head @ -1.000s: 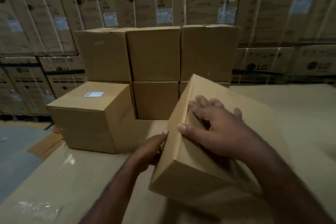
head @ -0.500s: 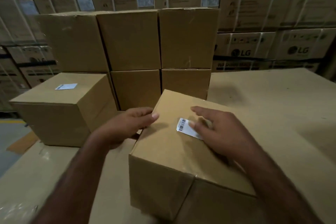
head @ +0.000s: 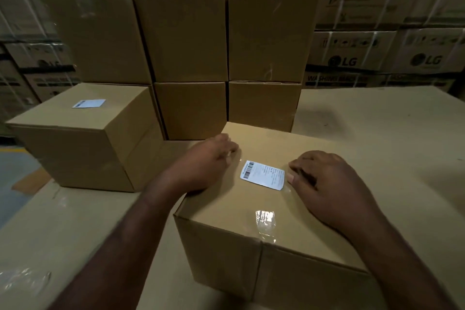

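Currently, at the left of the frame, a plain brown cardboard carton (head: pixel 83 133) stands on the broad flat cardboard work surface (head: pixel 377 128), with a small white sticker (head: pixel 88 103) on its top face. Directly behind it, in the upper centre, a two-tier stack of unmarked brown cartons (head: pixel 186 38) fills the view.

The left hand (head: pixel 206 163) rests on the far left corner of the sealed brown cardboard box (head: pixel 226 211). Its fingers are loosely bent against the top face and grip nothing. This box sits in the lower centre of the frame, on the work surface, just in front of the stack.

A white rectangular barcode label (head: pixel 263 175) lies flat on the box top, between the two hands. A strip of clear glossy tape (head: pixel 265 221) runs over the near edge below it.

The right hand (head: pixel 332 189) rests on the right part of the top face. Its fingers are bent inward and hold nothing, and the thumb tip sits at the right edge of the label.

Printed appliance cartons marked LG (head: pixel 377 53) occupy the upper right.
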Motion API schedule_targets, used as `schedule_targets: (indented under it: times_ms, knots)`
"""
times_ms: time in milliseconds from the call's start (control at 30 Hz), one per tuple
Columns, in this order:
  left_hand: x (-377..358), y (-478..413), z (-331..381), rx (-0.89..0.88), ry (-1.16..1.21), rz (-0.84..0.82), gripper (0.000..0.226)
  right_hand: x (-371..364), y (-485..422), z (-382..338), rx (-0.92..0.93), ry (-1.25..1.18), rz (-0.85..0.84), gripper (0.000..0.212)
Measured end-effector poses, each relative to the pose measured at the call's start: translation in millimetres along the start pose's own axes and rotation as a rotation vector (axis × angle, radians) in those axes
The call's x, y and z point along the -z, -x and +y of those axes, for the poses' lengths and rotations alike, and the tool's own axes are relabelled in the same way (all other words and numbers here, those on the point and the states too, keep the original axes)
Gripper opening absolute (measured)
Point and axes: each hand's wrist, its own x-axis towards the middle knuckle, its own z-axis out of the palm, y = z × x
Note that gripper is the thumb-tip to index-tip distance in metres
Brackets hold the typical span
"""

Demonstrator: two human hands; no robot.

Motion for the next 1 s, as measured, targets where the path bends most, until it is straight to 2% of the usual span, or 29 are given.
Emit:
schedule_targets:
  times_ms: [133,467,633,733,867,1000]
  knots:
    - [-13,-10,-8,-0.044,0.093,0.100,0.033,-1,-1,1,-0.020,0.000,-0.008,0.035]
    - [-15,-5,-11,-0.207,0.094,0.172,0.036,-3,1,1,-0.030,-0.009,-0.007,0.047]
    - [-21,-8,-17,-0.165,0.140,0.236,0.030,-4,0,2,-0.014,-0.015,0.014,0.042]
    - [-20,-9,-16,-0.153,0.152,0.205,0.023,-6,0,4,-0.005,-0.003,0.023,0.033]
    - [-14,-14,-12,-0.133,0.093,0.131,0.026,-7,0,5,0.001,-0.010,0.025,0.032]
    - [-15,-15,-9,-0.112,0.085,0.129,0.021,-7,0,6,-0.001,-0.011,0.023,0.033]
